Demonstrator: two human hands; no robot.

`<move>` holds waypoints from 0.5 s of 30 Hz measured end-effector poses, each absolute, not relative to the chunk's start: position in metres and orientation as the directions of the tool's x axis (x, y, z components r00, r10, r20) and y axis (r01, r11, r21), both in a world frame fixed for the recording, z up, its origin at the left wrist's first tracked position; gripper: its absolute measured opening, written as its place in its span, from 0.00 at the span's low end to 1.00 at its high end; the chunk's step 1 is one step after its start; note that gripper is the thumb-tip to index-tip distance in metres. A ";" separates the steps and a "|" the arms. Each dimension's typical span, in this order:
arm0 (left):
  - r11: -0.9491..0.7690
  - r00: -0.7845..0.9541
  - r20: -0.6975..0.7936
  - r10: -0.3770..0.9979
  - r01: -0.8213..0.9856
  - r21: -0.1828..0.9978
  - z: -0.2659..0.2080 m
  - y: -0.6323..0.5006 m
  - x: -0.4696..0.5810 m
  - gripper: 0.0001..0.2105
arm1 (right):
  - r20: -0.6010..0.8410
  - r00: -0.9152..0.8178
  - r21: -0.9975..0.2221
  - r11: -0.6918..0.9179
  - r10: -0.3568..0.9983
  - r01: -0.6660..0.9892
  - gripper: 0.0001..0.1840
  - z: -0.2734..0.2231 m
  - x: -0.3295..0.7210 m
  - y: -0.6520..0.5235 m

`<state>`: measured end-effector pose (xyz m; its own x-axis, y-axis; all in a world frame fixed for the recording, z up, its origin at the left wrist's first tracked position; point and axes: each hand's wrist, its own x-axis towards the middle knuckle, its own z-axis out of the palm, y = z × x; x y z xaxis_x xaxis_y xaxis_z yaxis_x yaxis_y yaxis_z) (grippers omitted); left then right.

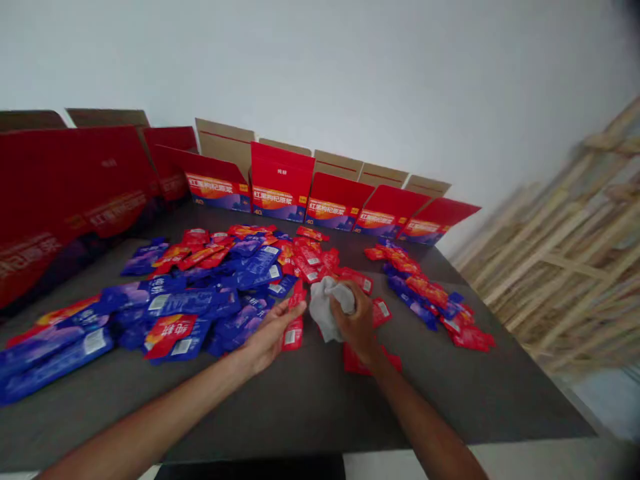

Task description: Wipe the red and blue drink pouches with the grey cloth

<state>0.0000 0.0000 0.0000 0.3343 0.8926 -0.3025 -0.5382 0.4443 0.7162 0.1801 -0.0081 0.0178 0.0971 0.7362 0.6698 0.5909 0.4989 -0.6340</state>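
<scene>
My left hand (274,331) is closed on a small red pouch (299,293), gripping its lower part and tilting it up over the dark table (280,413). Close by on the right, my right hand (357,320) clutches a crumpled white cloth (323,310), which hangs below the fingers beside the red pouch. Another red pouch (293,335) lies flat just under my left hand. Beneath my right wrist, a further red pouch (354,362) is partly covered by the forearm. To the left spreads a large heap of blue pouches (190,301) mixed with red ones.
Open red cartons (281,190) with brown flaps stand along the wall at the back. Larger red cartons (75,200) rise at the left. A row of mixed red and blue pouches (425,290) runs down the right. Wooden slatted frames (575,260) stand beyond the table's right edge.
</scene>
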 end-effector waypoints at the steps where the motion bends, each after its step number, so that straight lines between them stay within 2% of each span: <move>1: 0.448 0.338 -0.303 0.891 -0.549 0.706 0.000 0.000 0.001 0.14 | 0.686 0.036 -0.602 0.540 0.726 0.589 0.10 0.017 0.180 -0.010; 5: 0.449 0.342 -0.295 0.892 -0.603 0.659 0.003 0.001 0.003 0.11 | 0.653 -0.220 -0.485 0.623 0.725 0.614 0.15 0.015 0.179 -0.016; 9: 0.437 0.343 -0.273 0.899 -0.661 0.610 0.007 0.002 0.003 0.07 | 0.468 -0.425 -0.358 0.606 0.774 0.710 0.20 0.018 0.179 -0.019; 12: 0.431 0.360 -0.243 0.901 -0.670 0.604 0.011 -0.001 0.003 0.11 | 0.303 -0.571 -0.264 0.642 0.763 0.720 0.24 0.019 0.178 -0.016; 15: 0.387 0.320 -0.224 0.921 -0.666 0.638 0.016 -0.004 0.002 0.15 | 0.203 -0.650 -0.234 0.681 0.732 0.693 0.25 0.017 0.176 -0.014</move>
<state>0.0018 -0.0036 0.0159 0.3198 0.9206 -0.2239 -0.6659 0.3865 0.6381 0.1757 -0.0143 0.0171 -0.6504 0.7318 0.2034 0.6935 0.6814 -0.2341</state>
